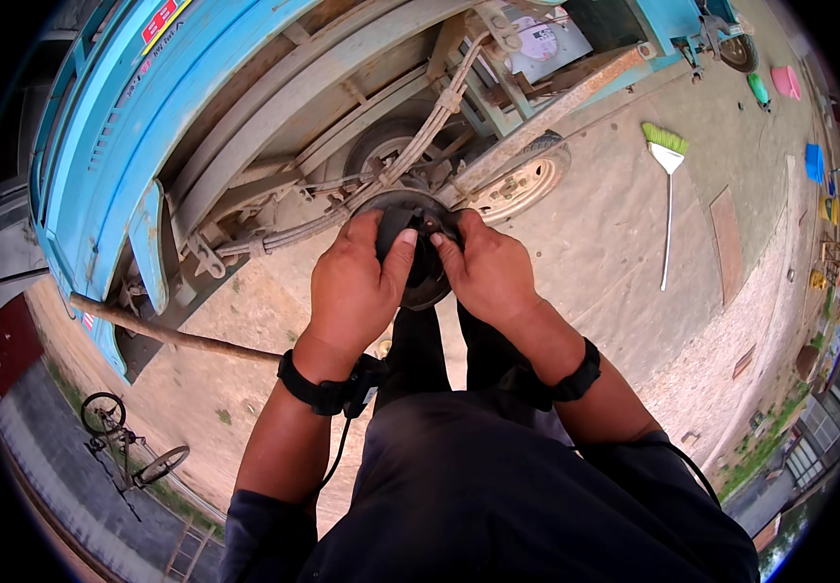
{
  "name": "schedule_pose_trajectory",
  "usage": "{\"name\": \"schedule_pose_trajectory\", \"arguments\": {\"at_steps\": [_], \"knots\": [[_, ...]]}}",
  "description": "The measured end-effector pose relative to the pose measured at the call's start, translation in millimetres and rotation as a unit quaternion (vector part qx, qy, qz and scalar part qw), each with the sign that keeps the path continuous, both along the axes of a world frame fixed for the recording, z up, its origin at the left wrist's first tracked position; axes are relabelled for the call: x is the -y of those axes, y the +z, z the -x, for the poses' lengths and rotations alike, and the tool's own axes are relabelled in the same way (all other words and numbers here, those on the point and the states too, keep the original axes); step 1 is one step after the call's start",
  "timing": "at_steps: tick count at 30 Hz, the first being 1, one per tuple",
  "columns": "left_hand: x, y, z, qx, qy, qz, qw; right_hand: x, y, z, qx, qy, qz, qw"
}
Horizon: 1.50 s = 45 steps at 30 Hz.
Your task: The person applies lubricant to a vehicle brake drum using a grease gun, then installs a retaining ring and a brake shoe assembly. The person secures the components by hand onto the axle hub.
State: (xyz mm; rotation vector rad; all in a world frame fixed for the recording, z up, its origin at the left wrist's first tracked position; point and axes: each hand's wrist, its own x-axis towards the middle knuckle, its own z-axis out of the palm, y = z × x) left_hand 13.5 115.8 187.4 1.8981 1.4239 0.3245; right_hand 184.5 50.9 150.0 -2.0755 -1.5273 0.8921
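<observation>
My left hand [347, 287] and my right hand [496, 267] are closed round the two sides of a dark, curved pair of brake shoes [424, 255]. Both thumbs press on its near face, close together. The fingers curl behind it and are mostly hidden. It sits against a round, dark wheel hub [429, 293] at the axle end of a blue vehicle [114, 194], beside a leaf spring [284, 236]. How the shoes sit on the hub cannot be made out behind my hands.
A wheel with a cream rim [527, 185] is just beyond my right hand. A wooden pole [177, 336] slants by my left forearm. A green-and-white broom [668, 160] and a flat board [726, 243] lie on the right; a bicycle [128, 442] is at lower left.
</observation>
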Motion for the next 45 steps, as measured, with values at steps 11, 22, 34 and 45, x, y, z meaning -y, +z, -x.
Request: {"name": "schedule_pose_trajectory", "arguments": {"at_steps": [11, 22, 34, 45], "knots": [[2.7, 0.0, -0.9, -0.006, 0.002, -0.027, 1.0, 2.4, -5.1, 3.5, -0.007, -0.016, -0.01, 1.0], [3.9, -6.8, 4.4, 0.0, 0.016, -0.022, 1.0, 6.3, -20.6, 3.9, 0.033, -0.014, -0.043, 0.998], [1.6, -7.3, 19.7, 0.059, 0.031, 0.058, 0.996, 15.2, 9.1, -12.3, -0.07, 0.088, 0.051, 0.992], [-6.8, 7.9, 15.2, 0.131, 0.048, 0.15, 0.979, -5.1, 48.9, -10.6, 0.029, 0.159, -0.032, 0.986]]}}
